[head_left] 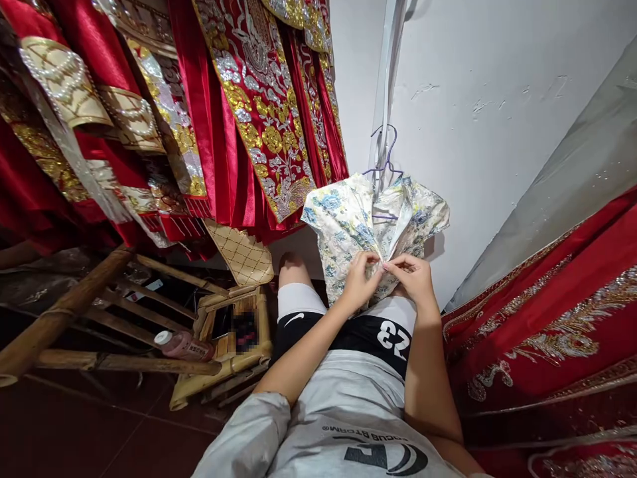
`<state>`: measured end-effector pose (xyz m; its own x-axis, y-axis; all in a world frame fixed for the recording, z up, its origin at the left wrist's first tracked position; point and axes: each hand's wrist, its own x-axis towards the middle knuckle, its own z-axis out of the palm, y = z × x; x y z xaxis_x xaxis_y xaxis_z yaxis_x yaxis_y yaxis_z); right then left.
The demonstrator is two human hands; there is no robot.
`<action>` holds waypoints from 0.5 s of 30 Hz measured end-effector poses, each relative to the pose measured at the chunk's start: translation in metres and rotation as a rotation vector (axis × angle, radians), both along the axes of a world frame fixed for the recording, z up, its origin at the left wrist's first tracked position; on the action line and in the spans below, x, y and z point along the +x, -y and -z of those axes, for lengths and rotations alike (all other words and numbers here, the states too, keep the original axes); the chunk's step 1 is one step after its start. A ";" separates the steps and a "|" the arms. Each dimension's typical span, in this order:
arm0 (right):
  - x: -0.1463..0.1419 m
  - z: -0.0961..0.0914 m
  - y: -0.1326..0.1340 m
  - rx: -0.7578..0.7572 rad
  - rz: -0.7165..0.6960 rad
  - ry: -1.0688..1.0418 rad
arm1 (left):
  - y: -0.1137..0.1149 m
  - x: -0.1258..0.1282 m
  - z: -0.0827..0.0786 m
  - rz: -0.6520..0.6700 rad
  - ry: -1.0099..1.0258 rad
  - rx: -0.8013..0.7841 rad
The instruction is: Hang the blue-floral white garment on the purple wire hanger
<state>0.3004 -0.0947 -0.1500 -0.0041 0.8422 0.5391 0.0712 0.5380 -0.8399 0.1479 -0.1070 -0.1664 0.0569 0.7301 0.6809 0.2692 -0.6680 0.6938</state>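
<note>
A small cream garment with blue and yellow flowers (348, 222) hangs on a purple wire hanger (385, 156) in front of a white wall. My left hand (359, 279) pinches the left front edge of the garment at its middle. My right hand (412, 275) pinches the right front edge beside it, fingertips almost meeting those of the left. Both hands are closed on the fabric at the front opening. My legs in black and white shorts show below the garment.
Red satin costumes with gold and silver embroidery (249, 99) hang at the left. More red embroidered cloth under clear plastic (547, 318) lies at the right. A bamboo stool (233, 332) and bamboo frame (74, 312) stand at the left with a pink bottle (182, 345).
</note>
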 end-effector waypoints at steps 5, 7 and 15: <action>0.001 -0.008 -0.005 0.009 0.070 -0.044 | -0.011 0.011 -0.010 0.138 -0.027 -0.132; -0.005 -0.011 -0.007 0.029 0.103 -0.083 | -0.010 0.009 -0.010 0.133 -0.047 -0.143; -0.017 -0.017 -0.022 0.069 0.211 -0.156 | 0.003 -0.013 -0.006 0.127 -0.130 -0.221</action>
<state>0.2833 -0.0726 -0.1333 0.2555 0.7769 0.5754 0.0607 0.5811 -0.8116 0.1348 -0.1104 -0.1601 0.2345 0.8411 0.4873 0.2893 -0.5390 0.7911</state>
